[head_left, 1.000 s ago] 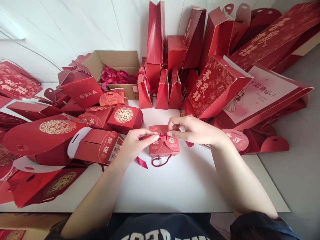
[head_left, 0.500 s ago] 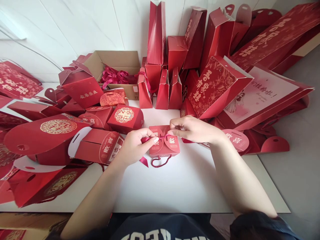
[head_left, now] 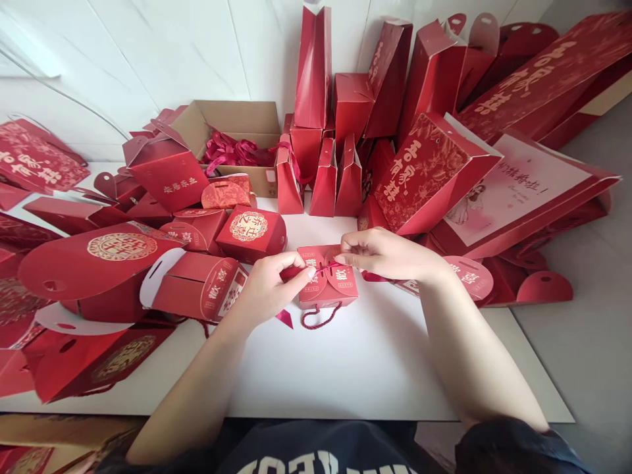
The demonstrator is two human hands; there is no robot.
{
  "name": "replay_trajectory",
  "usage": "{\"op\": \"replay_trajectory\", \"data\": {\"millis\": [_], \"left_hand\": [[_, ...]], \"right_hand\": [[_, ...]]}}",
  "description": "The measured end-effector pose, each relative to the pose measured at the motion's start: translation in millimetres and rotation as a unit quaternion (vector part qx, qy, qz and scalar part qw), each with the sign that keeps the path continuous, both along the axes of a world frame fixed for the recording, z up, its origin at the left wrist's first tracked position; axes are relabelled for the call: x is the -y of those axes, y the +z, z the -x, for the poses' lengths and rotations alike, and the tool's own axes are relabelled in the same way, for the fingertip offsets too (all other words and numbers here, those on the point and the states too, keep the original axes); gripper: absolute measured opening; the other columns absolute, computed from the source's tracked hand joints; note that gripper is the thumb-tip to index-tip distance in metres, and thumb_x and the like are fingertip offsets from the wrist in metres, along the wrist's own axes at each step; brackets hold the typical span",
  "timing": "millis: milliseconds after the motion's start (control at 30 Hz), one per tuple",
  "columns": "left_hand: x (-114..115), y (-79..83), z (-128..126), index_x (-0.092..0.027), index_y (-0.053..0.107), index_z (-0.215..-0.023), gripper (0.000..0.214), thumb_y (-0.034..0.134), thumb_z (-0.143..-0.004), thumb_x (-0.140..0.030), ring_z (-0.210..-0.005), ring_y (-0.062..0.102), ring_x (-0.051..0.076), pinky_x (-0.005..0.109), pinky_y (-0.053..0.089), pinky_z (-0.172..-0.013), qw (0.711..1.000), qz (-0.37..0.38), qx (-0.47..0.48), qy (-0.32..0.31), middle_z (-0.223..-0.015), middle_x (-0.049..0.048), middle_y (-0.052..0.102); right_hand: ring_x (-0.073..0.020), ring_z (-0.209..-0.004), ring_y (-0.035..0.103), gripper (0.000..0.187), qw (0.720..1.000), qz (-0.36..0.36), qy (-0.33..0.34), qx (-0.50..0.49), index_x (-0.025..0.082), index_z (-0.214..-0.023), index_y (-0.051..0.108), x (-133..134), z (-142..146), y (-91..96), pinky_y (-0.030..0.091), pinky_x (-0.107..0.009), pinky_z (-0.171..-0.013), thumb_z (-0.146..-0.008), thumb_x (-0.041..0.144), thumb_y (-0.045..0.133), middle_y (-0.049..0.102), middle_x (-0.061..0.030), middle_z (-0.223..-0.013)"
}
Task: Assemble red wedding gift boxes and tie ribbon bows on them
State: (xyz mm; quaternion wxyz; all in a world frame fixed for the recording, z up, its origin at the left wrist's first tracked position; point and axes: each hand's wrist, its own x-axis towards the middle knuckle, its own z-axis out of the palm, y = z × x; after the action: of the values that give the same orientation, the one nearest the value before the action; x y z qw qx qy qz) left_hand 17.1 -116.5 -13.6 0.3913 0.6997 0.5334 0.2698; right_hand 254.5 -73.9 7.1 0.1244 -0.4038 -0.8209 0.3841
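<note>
A small red gift box with pale lettering lies on the white table in front of me, its two curved flaps meeting on top. A magenta ribbon runs across the top of it. My left hand pinches the ribbon at the box's left side between thumb and forefinger. At the right side, my right hand pinches the other part of the ribbon. One ribbon tail hangs below my left hand. A dark red rope handle loops from the box's near side onto the table.
Red gift boxes crowd the left, and tall red boxes stand at the back. An open cardboard box holds loose magenta ribbons. Larger printed red boxes lean at the right. The white table's front edge is near my body.
My hands still pinch the ribbon, which now looks thinner and straighter between them over the box. The whole view has shifted slightly.
</note>
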Motion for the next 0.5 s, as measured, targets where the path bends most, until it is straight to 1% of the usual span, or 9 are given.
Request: {"op": "replay_trajectory", "data": {"millis": [100, 200, 300, 400, 467, 500], "left_hand": [[-1, -0.8, 2, -0.018, 0.053, -0.069, 0.027, 0.054, -0.087, -0.038, -0.059, 0.042, 0.011, 0.025, 0.033, -0.056, 1.0, 0.013, -0.004, -0.001, -0.067, -0.0015, 0.051], [-2, -2.4, 4, -0.018, 0.049, -0.067, 0.025, 0.054, -0.086, -0.034, -0.056, 0.037, 0.01, 0.025, 0.028, -0.053, 1.0, 0.027, -0.004, 0.002, -0.065, -0.003, 0.046], [-3, -1.9, 4, -0.018, 0.046, -0.065, 0.026, 0.054, -0.085, -0.032, -0.056, 0.037, 0.01, 0.025, 0.028, -0.052, 0.999, 0.034, 0.01, 0.002, -0.064, -0.0029, 0.044], [-2, -0.7, 2, -0.018, 0.051, -0.067, 0.028, 0.056, -0.085, -0.039, -0.059, 0.041, 0.011, 0.025, 0.032, -0.054, 0.999, 0.043, 0.026, 0.013, -0.066, -0.0024, 0.049], [-1, -1.2, 0, -0.019, 0.051, -0.066, 0.032, 0.061, -0.082, -0.045, -0.058, 0.041, 0.011, 0.025, 0.032, -0.053, 0.999, 0.028, 0.002, 0.04, -0.063, -0.0025, 0.047], [0, -2.0, -1, -0.018, 0.048, -0.064, 0.036, 0.064, -0.079, -0.047, -0.057, 0.039, 0.011, 0.025, 0.03, -0.052, 0.998, 0.017, -0.016, 0.056, -0.061, -0.0028, 0.043]], "right_hand": [[-0.0109, -0.055, 0.037, 0.028, 1.0, -0.01, 0.003, 0.006, 0.021, -0.072, 0.047, -2, -1, -2.5, 0.03, -0.025, -0.054, -0.093, 0.039, 0.048, 0.043, 0.0045, -0.06], [-0.0105, -0.053, 0.035, 0.028, 1.0, -0.011, 0.0, 0.008, 0.021, -0.071, 0.045, -2, -1, -3.5, 0.03, -0.025, -0.053, -0.092, 0.039, 0.05, 0.041, 0.0053, -0.059], [-0.0108, -0.054, 0.038, 0.032, 1.0, 0.005, -0.017, 0.006, 0.021, -0.071, 0.047, 0, 0, -1.4, 0.031, -0.026, -0.053, -0.091, 0.045, 0.05, 0.044, 0.0044, -0.06], [-0.0111, -0.054, 0.04, 0.038, 0.999, 0.019, -0.037, 0.009, 0.021, -0.071, 0.047, 3, 6, 0.4, 0.031, -0.026, -0.053, -0.091, 0.054, 0.049, 0.048, 0.0032, -0.061], [-0.0111, -0.054, 0.039, 0.043, 0.998, -0.001, -0.062, 0.026, 0.021, -0.068, 0.044, 5, 11, -0.7, 0.03, -0.026, -0.052, -0.088, 0.058, 0.051, 0.046, 0.0033, -0.06], [-0.0112, -0.053, 0.039, 0.045, 0.996, -0.022, -0.079, 0.042, 0.021, -0.067, 0.042, 6, 14, -2.1, 0.029, -0.026, -0.051, -0.086, 0.06, 0.053, 0.045, 0.0034, -0.059]]}}
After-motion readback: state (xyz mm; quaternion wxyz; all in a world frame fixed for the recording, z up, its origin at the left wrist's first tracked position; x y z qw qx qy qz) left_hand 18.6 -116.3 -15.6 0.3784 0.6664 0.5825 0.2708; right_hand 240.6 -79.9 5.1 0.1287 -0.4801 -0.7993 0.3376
